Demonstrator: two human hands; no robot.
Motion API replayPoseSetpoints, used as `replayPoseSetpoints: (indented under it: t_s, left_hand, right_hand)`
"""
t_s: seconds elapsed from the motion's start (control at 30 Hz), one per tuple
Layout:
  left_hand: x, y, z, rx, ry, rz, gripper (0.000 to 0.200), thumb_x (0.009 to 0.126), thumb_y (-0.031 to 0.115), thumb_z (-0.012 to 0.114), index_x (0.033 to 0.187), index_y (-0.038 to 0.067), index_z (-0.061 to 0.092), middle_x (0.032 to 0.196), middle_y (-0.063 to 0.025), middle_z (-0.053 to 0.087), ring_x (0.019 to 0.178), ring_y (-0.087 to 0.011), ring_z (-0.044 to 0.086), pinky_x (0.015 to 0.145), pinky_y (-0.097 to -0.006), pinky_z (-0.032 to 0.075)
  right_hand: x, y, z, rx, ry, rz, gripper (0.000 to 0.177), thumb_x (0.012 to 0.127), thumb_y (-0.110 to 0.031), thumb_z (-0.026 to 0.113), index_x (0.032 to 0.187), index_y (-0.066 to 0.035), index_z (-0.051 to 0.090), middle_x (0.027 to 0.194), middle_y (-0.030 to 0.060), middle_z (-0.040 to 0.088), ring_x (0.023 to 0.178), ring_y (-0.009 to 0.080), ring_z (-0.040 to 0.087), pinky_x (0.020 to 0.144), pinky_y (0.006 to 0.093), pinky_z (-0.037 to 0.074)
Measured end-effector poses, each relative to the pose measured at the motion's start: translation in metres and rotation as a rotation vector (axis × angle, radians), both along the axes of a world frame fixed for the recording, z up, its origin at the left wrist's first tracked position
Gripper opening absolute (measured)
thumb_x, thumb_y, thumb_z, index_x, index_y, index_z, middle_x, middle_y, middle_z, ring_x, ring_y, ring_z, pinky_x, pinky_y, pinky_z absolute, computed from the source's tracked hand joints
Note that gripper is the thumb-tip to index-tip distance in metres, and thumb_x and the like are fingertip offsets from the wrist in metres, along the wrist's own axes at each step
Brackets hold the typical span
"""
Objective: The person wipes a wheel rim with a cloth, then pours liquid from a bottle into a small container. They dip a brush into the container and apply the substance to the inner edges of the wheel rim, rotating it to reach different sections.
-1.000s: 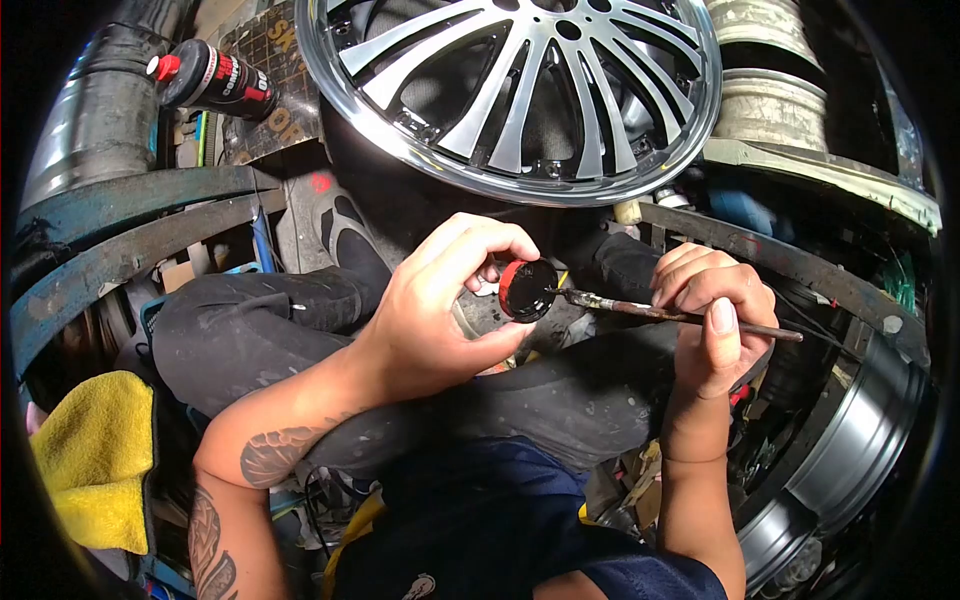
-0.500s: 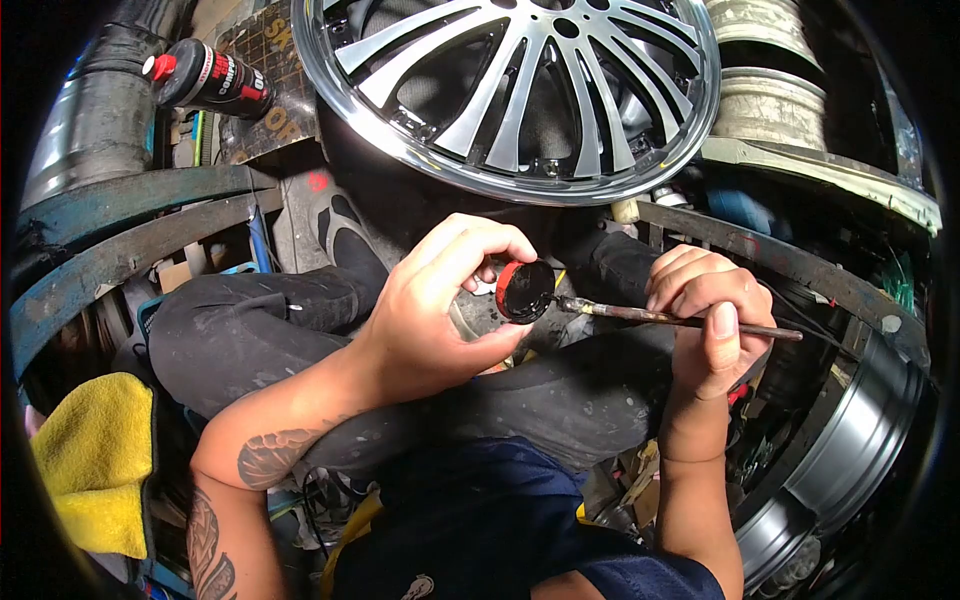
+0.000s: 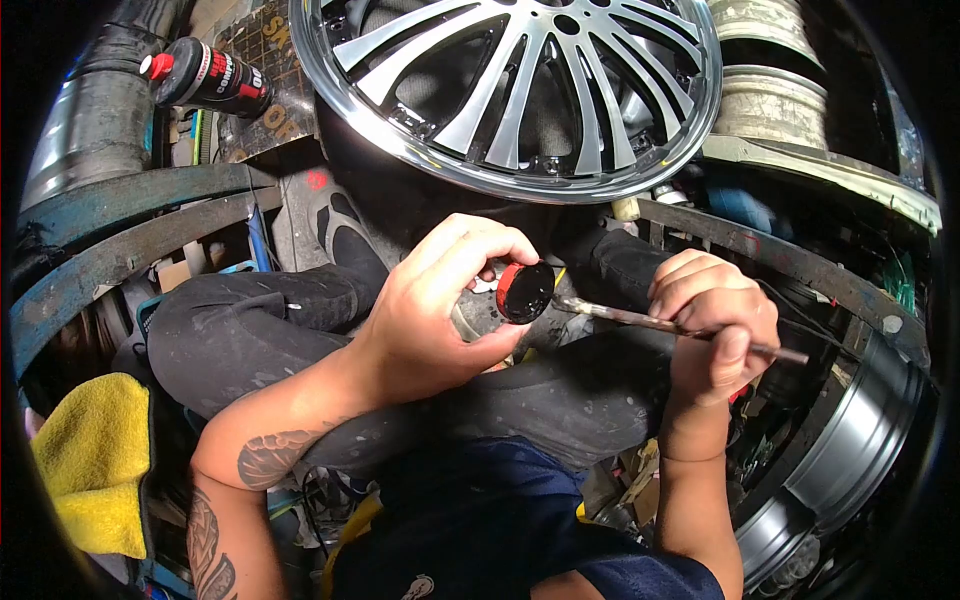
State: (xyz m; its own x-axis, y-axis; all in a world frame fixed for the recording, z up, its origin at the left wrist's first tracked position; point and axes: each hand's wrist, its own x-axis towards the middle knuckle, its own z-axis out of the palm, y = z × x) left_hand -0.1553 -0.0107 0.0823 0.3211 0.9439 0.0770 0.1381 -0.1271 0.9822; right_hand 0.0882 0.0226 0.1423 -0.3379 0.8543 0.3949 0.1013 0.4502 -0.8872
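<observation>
Between thumb and fingers, my left hand (image 3: 430,300) grips a small red cap (image 3: 526,293) whose inside is coated in wet black paint. My right hand (image 3: 715,325) is closed around the thin handle of a paintbrush (image 3: 620,315). The brush's tip points left and sits right at the cap's right edge. Beyond both hands lies a car wheel rim (image 3: 530,110) with polished silver spokes, black recesses and a chrome lip.
A black bottle with a red cap (image 3: 205,75) stands at the upper left on a board (image 3: 262,60). A yellow cloth (image 3: 95,460) hangs at lower left. More wheel rims (image 3: 850,450) lie at right, and others (image 3: 770,105) are stacked upper right. Metal bars (image 3: 130,215) flank my legs.
The brush has tilted, its handle end dropping slightly lower at the right, while its tip stays close to the cap. My left hand has barely moved.
</observation>
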Motion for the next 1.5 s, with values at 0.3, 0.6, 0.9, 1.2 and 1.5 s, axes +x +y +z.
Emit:
replayPoseSetpoints:
  t_s: [0.3, 0.6, 0.9, 1.2, 1.5]
  left_hand:
    - [0.002, -0.001, -0.001, 0.050, 0.041, -0.008, 0.045, 0.067, 0.002, 0.076, 0.111, 0.005, 0.062, 0.108, -0.0134, 0.062, 0.100, -0.0317, 0.061, 0.089, -0.0394, 0.051]
    - [0.002, 0.000, 0.000, 0.044, 0.034, -0.003, 0.045, 0.067, 0.001, 0.075, 0.110, 0.005, 0.061, 0.108, -0.0136, 0.062, 0.099, -0.0319, 0.061, 0.089, -0.0391, 0.051]
    - [0.002, 0.000, -0.001, 0.041, 0.022, 0.003, 0.044, 0.069, 0.002, 0.076, 0.110, 0.003, 0.061, 0.108, -0.0130, 0.062, 0.098, -0.0304, 0.062, 0.087, -0.0380, 0.052]
    - [0.002, 0.000, -0.001, 0.007, -0.006, 0.029, 0.043, 0.071, 0.004, 0.076, 0.111, 0.003, 0.062, 0.108, -0.0112, 0.062, 0.092, -0.0245, 0.061, 0.078, -0.0330, 0.051]
    - [0.000, 0.000, -0.001, -0.003, -0.021, 0.027, 0.043, 0.071, 0.005, 0.076, 0.112, 0.004, 0.061, 0.108, -0.0107, 0.061, 0.091, -0.0237, 0.060, 0.078, -0.0330, 0.051]
  right_hand:
    - [-0.008, -0.001, 0.005, 0.118, -0.151, 0.083, 0.022, 0.093, -0.020, 0.062, 0.082, -0.001, 0.061, 0.067, 0.0090, 0.062, 0.058, 0.0245, 0.062, 0.062, 0.0380, 0.054]
    - [-0.006, 0.000, 0.005, 0.088, -0.186, 0.095, 0.025, 0.094, -0.022, 0.062, 0.079, -0.001, 0.061, 0.067, 0.0103, 0.062, 0.058, 0.0260, 0.061, 0.062, 0.0383, 0.055]
    - [-0.009, -0.003, 0.004, 0.016, -0.178, 0.038, 0.042, 0.100, -0.036, 0.056, 0.075, -0.001, 0.055, 0.065, 0.0112, 0.059, 0.058, 0.0241, 0.058, 0.059, 0.0355, 0.051]
    - [0.002, -0.002, -0.003, -0.098, 0.030, -0.069, 0.018, 0.091, -0.010, 0.056, 0.079, 0.003, 0.059, 0.068, 0.0116, 0.059, 0.060, 0.0235, 0.060, 0.058, 0.0351, 0.051]
    - [0.006, 0.001, 0.000, -0.162, 0.013, -0.137, 0.026, 0.095, -0.018, 0.052, 0.079, 0.002, 0.057, 0.069, 0.0131, 0.059, 0.062, 0.0223, 0.059, 0.060, 0.0341, 0.049]
